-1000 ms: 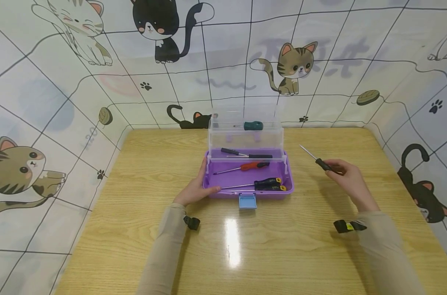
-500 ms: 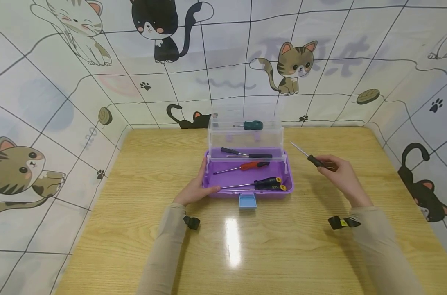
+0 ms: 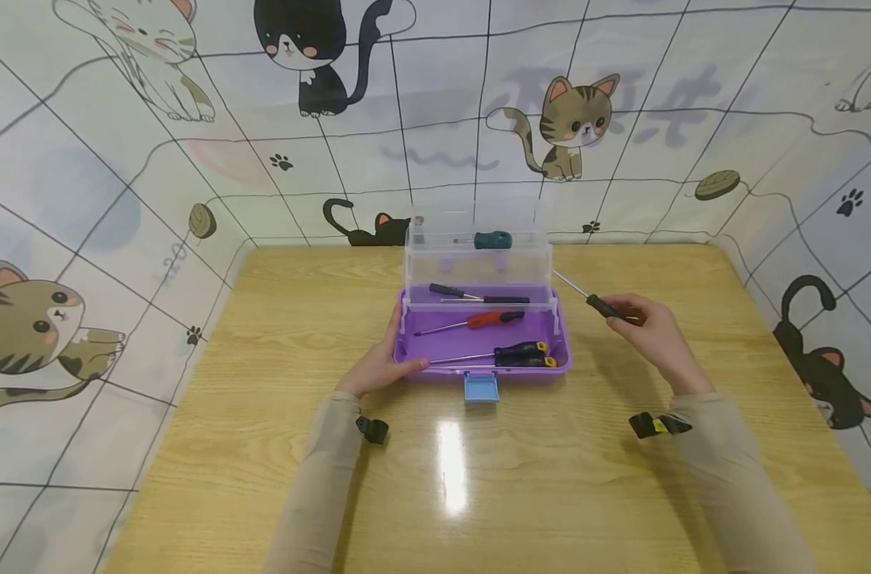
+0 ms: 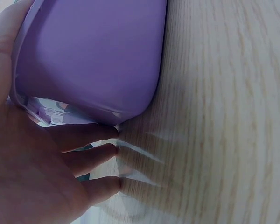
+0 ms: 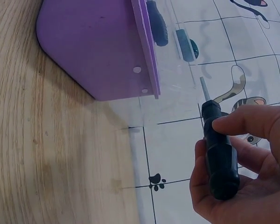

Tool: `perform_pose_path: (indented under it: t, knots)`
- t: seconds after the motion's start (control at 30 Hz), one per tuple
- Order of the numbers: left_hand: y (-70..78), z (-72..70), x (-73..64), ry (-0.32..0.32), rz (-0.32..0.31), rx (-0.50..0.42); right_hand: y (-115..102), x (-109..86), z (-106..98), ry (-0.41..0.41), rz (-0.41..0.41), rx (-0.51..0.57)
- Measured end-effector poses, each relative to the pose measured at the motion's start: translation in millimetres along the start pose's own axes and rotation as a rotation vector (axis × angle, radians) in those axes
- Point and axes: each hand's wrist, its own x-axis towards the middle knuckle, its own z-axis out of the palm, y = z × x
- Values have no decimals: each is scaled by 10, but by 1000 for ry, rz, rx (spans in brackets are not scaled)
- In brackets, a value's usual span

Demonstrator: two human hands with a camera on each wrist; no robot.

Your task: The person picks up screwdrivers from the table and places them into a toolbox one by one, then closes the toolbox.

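Observation:
A purple toolbox (image 3: 450, 344) lies with its clear lid raised. My left hand (image 3: 378, 368) holds the box at its left end, thumb over the front rim. The left wrist view has the fingers (image 4: 95, 158) beside the box wall (image 4: 93, 51), fingertips touching the table. To the right of the box, my right hand (image 3: 654, 335) grips a screwdriver (image 3: 599, 304) by its black handle, shaft pointing up and left. In the box are a red screwdriver (image 3: 489, 319), two yellow-tipped black screwdrivers (image 3: 522, 349) and two slimmer black-handled ones (image 3: 506, 300).
A green-handled screwdriver (image 3: 493, 240) rests up in the clear lid (image 3: 435, 263). The blue latch (image 3: 481, 387) hangs down at the front. A cat-print backdrop (image 3: 443, 119) rises behind the wooden table (image 3: 550, 478).
My right hand has moved left with the screwdriver, bringing its tip close to the box's right side. The left hand has stayed on the box.

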Motion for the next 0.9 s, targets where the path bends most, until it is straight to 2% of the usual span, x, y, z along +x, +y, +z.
perform_pose_path:
  t: [0.1,0.27,0.33,0.57,0.7,0.9]
  knots:
    - [-88,5,44,6,-6,-2,-24,18,12,2,-10,9]
    - [-95,-4,49,10,-10,2,-50,39,21,-11,-15,12]
    - [-53,-10,30,10,-8,-1,-58,44,26,-17,-10,6]
    - [315,-84,-104,-26,-12,-16,-104,57,38,-36,4,-7]
    - [366,-89,-121,-31,-17,-17,-135,75,45,-43,-6,-5]
    - [361,-78,-118,-29,-23,-21,-194,112,71,-57,-27,1]
